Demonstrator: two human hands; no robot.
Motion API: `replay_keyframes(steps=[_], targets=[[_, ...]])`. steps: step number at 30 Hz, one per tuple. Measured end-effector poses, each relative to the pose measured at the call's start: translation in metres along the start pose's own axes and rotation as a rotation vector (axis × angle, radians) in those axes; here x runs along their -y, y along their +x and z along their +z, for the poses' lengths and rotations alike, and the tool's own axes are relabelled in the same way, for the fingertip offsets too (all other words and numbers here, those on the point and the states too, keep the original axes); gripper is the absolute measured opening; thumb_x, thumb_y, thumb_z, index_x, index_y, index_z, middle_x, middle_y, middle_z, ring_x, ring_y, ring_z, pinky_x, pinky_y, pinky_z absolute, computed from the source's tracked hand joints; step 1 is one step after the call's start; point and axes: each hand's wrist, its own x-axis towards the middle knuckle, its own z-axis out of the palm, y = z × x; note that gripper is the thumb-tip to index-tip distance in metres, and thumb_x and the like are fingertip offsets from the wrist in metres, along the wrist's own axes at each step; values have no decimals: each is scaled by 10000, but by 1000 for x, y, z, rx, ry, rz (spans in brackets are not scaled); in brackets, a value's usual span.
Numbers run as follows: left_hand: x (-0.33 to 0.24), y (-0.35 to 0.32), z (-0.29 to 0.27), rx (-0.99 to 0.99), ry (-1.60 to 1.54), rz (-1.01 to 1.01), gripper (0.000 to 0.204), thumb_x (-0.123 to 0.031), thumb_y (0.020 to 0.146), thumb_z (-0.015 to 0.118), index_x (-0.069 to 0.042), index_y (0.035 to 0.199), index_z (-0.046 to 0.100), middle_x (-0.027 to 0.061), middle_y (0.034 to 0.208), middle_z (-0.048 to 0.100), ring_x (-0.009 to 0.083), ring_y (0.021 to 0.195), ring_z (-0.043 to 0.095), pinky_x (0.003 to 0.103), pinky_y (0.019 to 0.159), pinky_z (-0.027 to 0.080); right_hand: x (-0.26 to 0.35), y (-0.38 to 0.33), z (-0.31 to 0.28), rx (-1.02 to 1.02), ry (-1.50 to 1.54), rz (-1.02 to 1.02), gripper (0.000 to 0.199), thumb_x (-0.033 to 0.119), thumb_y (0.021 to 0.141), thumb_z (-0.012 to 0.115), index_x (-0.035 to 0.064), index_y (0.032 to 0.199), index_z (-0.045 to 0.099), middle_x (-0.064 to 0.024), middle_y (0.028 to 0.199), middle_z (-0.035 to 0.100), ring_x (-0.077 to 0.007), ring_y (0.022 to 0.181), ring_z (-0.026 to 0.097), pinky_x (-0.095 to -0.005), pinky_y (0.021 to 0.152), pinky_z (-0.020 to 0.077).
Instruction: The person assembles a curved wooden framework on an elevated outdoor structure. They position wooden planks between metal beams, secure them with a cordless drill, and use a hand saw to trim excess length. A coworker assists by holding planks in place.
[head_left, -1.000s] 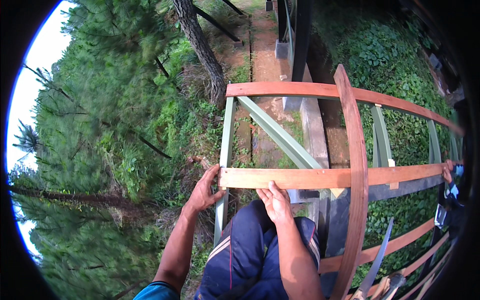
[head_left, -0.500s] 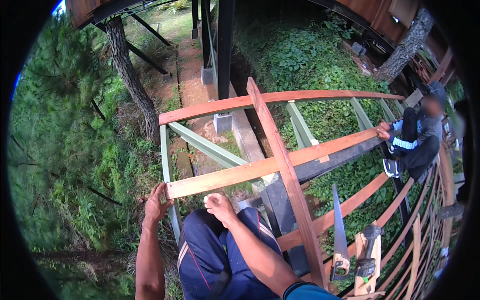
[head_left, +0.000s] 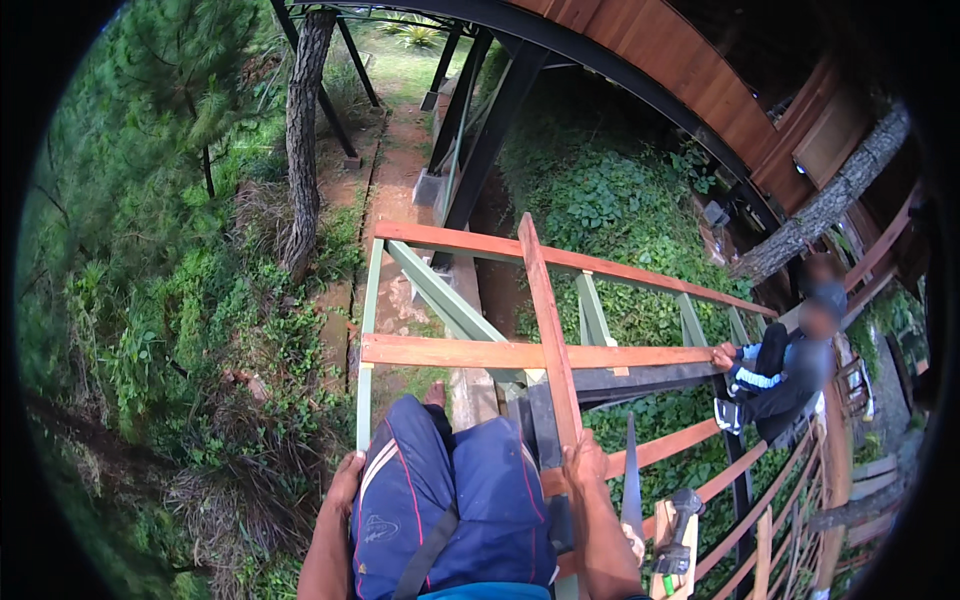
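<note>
My left hand [head_left: 345, 482] is closed around the lower end of a pale green beam [head_left: 365, 405], beside my left thigh. With its fingers wrapped over the near end, my right hand [head_left: 586, 462] grips a reddish wooden plank [head_left: 552, 340] that slants away from me. This plank lies across another wooden plank [head_left: 450, 352], which runs left to right in front of my knees. A co-worker's hands [head_left: 725, 355] hold that plank's far right end. To the right of my right hand is a handsaw [head_left: 631, 485], its handle partly hidden.
A cordless drill [head_left: 680, 530] lies on a short board [head_left: 665, 575] at the lower right. The co-worker [head_left: 785, 370] sits on the frame at right. Further planks [head_left: 735, 470] form open rungs above greenery. A tree trunk [head_left: 303, 150] and black posts [head_left: 490, 140] stand beyond.
My left hand has left the cross plank's end and dropped to the green beam. My right hand has moved right onto the slanting plank. The view has shifted; the co-worker still holds the cross plank.
</note>
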Motion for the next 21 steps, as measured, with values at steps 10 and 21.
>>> replay_keyframes(steps=[10,21], targets=[[-12,4,33,-402,629,133,648,-481,994,556,52,1361,591,350,1194,666,464,1165,647,515,994,497,92,-67,26,250,30,-99,334,273,1077,350,-31,1177,446,-384,1046,672,-533,987,665,-601,886,496],[-23,-6,40,-438,571,124,526,-431,974,608,-59,1343,644,264,1140,711,449,1077,672,530,931,525,99,-70,32,275,118,34,345,288,1078,291,-12,1116,458,-287,915,677,-428,790,634,-531,821,498]])
